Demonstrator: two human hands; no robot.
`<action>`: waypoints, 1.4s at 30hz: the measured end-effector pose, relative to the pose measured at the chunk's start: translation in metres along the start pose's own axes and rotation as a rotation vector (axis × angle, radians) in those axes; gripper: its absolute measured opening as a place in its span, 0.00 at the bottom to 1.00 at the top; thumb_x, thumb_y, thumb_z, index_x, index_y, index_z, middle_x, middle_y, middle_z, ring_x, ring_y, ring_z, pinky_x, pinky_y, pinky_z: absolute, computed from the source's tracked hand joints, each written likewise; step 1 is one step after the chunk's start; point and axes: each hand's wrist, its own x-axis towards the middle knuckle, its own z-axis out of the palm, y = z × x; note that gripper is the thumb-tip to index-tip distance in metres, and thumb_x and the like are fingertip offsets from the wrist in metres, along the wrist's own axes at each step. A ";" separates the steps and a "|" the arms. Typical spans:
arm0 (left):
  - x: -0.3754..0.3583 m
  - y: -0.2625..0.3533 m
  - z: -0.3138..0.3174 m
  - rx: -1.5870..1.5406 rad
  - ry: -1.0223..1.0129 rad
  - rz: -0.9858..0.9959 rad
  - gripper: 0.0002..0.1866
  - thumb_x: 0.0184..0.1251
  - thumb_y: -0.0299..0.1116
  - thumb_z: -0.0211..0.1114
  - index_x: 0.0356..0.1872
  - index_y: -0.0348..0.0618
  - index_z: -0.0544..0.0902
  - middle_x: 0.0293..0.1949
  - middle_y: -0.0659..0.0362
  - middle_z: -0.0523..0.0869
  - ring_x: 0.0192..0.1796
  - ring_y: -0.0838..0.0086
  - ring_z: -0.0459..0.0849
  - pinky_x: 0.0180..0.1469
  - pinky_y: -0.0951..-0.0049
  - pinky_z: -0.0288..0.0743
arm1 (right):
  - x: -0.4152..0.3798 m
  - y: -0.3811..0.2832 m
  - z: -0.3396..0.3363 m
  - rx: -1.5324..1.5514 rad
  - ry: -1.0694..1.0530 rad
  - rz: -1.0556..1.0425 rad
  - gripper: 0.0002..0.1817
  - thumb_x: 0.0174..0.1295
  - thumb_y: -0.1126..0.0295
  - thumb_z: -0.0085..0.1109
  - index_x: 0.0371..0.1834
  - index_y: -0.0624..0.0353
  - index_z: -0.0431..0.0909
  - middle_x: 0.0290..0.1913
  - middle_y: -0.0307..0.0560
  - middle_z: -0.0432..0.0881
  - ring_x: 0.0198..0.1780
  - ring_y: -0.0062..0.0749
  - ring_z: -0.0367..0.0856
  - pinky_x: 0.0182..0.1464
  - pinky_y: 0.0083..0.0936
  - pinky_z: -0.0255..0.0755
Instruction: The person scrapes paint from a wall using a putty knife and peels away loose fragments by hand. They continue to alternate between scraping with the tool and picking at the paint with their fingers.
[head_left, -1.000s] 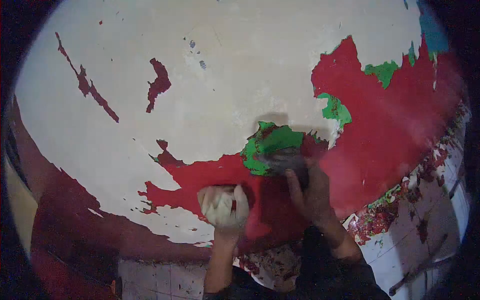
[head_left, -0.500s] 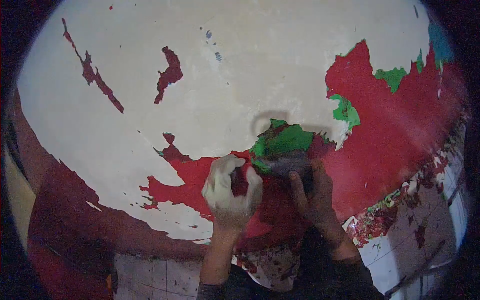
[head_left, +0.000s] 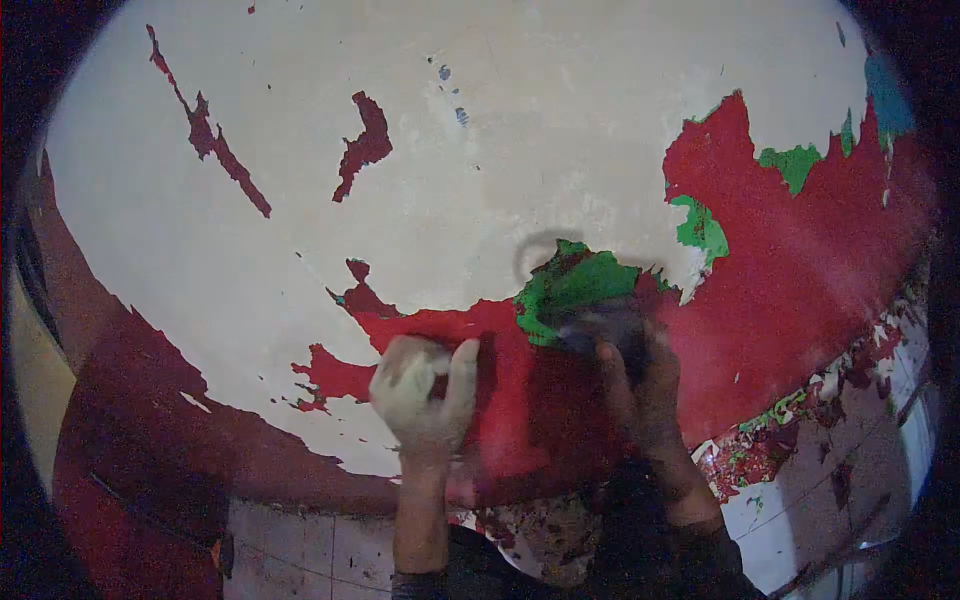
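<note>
My left hand (head_left: 422, 395), pale over the palm and fingers, is curled with the thumb up, in front of red paint (head_left: 505, 390). What its fingers close on, if anything, is hidden. To the right, my right hand (head_left: 645, 395) grips a dark, flat, blurred piece (head_left: 605, 325) with the thumb along its near side. That piece overlaps the lower part of a green patch (head_left: 585, 285) with a ragged upper edge. Above both hands the red coat ends in a torn border against a bare off-white surface (head_left: 480, 220).
Red remnants (head_left: 365, 140) stand on the off-white area at upper left. More green (head_left: 703, 230) shows along the torn border at right. Loose red and green flakes (head_left: 750, 460) lie along the bottom edge, over pale tiles (head_left: 300, 545).
My left hand has moved left and slightly down, away from the green patch, its thumb now lifted. My right hand stays by the green patch. The whole view has shifted a little.
</note>
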 end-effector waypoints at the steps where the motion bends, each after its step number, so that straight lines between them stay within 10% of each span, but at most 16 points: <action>1: 0.002 0.004 0.009 0.103 0.035 0.082 0.09 0.52 0.32 0.70 0.34 0.43 0.82 0.30 0.58 0.79 0.32 0.65 0.74 0.38 0.66 0.70 | 0.001 -0.004 0.004 -0.048 0.002 0.013 0.11 0.63 0.68 0.54 0.43 0.63 0.70 0.36 0.53 0.80 0.34 0.39 0.80 0.37 0.33 0.73; 4: -0.005 0.005 0.034 0.325 0.033 0.226 0.22 0.54 0.40 0.67 0.50 0.44 0.77 0.55 0.53 0.71 0.56 0.56 0.66 0.59 0.52 0.56 | 0.004 -0.005 0.011 -0.097 -0.003 -0.012 0.11 0.63 0.68 0.54 0.43 0.63 0.70 0.35 0.55 0.79 0.34 0.42 0.81 0.36 0.34 0.73; 8: -0.027 -0.012 0.062 0.459 0.113 0.244 0.26 0.58 0.48 0.58 0.53 0.43 0.77 0.59 0.50 0.69 0.63 0.56 0.61 0.66 0.48 0.45 | 0.005 0.000 0.014 -0.031 0.009 0.022 0.12 0.63 0.67 0.54 0.44 0.63 0.69 0.35 0.56 0.79 0.35 0.44 0.81 0.36 0.35 0.73; 20: -0.030 -0.013 0.065 0.499 0.100 0.281 0.24 0.51 0.46 0.61 0.52 0.53 0.79 0.62 0.52 0.69 0.65 0.56 0.59 0.66 0.47 0.44 | 0.004 0.006 0.017 -0.179 -0.017 -0.076 0.12 0.62 0.68 0.56 0.43 0.65 0.69 0.32 0.59 0.78 0.33 0.51 0.80 0.32 0.37 0.72; 42: -0.034 -0.014 0.066 0.354 0.196 0.259 0.31 0.55 0.46 0.60 0.58 0.38 0.70 0.55 0.46 0.70 0.54 0.52 0.65 0.56 0.50 0.59 | 0.001 0.000 0.014 0.014 -0.022 0.092 0.14 0.64 0.68 0.52 0.48 0.65 0.68 0.39 0.57 0.78 0.40 0.43 0.79 0.41 0.34 0.72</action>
